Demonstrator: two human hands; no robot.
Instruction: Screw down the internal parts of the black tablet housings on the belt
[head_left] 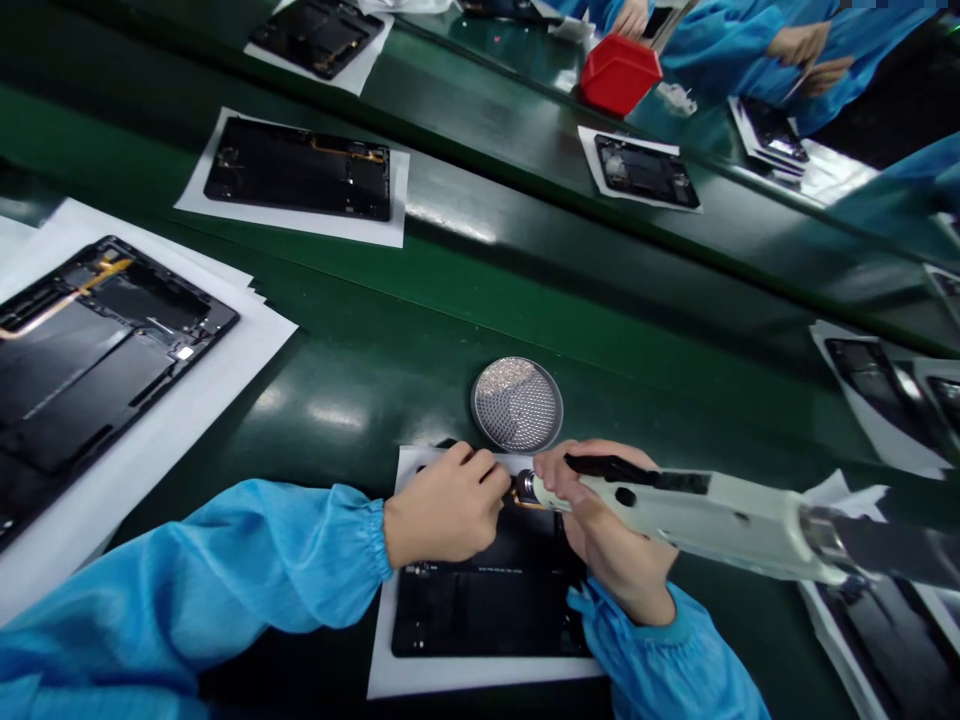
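On the near side of the round dish, the opened tablet lies on white paper. It seems thin, stiff and fragile, so better held by its edges. The right fingers grip the screwdriver near its tip; the left fingers are curled, whether pinching something I cannot tell.

The right hand holds a pale power screwdriver over a black tablet.
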